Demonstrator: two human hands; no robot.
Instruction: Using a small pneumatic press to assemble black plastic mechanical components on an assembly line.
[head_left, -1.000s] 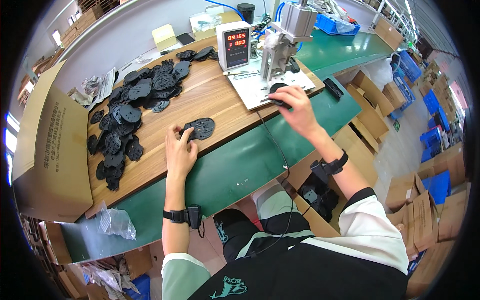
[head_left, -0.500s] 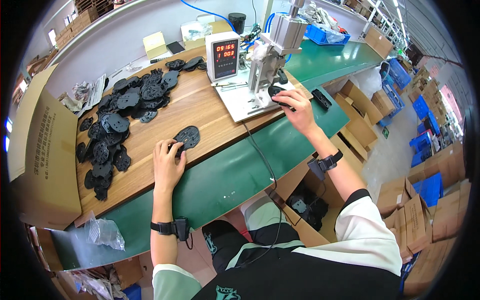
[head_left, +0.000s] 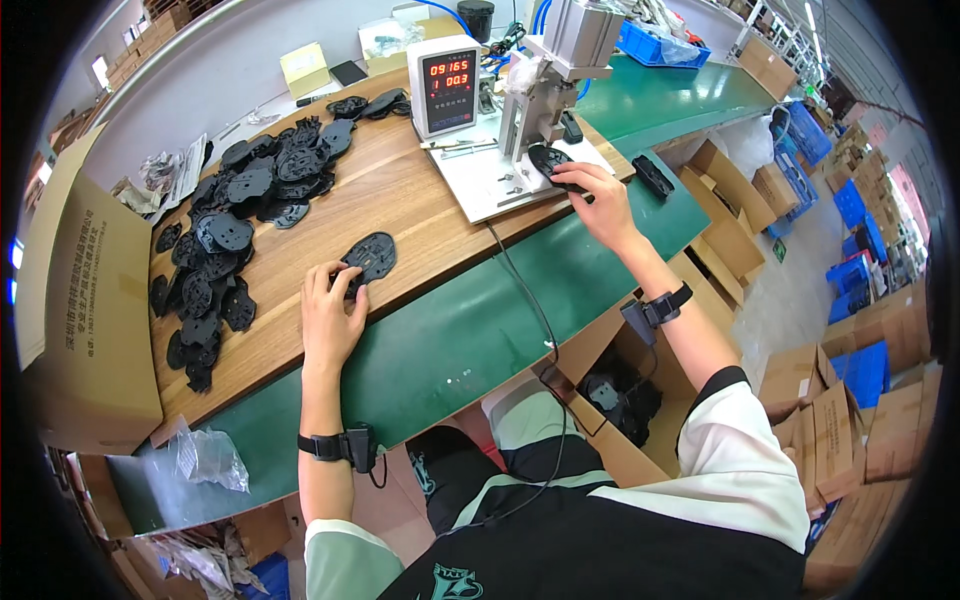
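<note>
Black and flat, a moulded plastic part (head_left: 371, 256) lies on the wooden bench top (head_left: 400, 205), near its front edge. The left hand (head_left: 330, 315) rests palm down just below it, fingertips touching its near-left edge, fingers spread and not clenched around it. The part's long axis runs roughly from the hand up and to the right, toward the press.

A second black part (head_left: 551, 162) sits on the white base plate (head_left: 495, 185) under the small pneumatic press (head_left: 560, 60). The right hand (head_left: 596, 196) reaches over the plate's right corner and pinches this part at its near end; its long axis slants from the press column down toward the hand.

Behind the plate stands a white counter box with red digits (head_left: 446, 88). A heap of similar black parts (head_left: 235, 230) spreads across the left of the bench, well apart from both hands. A thin cable (head_left: 520, 290) runs from the plate across the green belt (head_left: 470, 330) between the two arms. An open cardboard box (head_left: 85, 290) stands at the far left, with crumpled clear plastic bag (head_left: 205, 458) below it.
</note>
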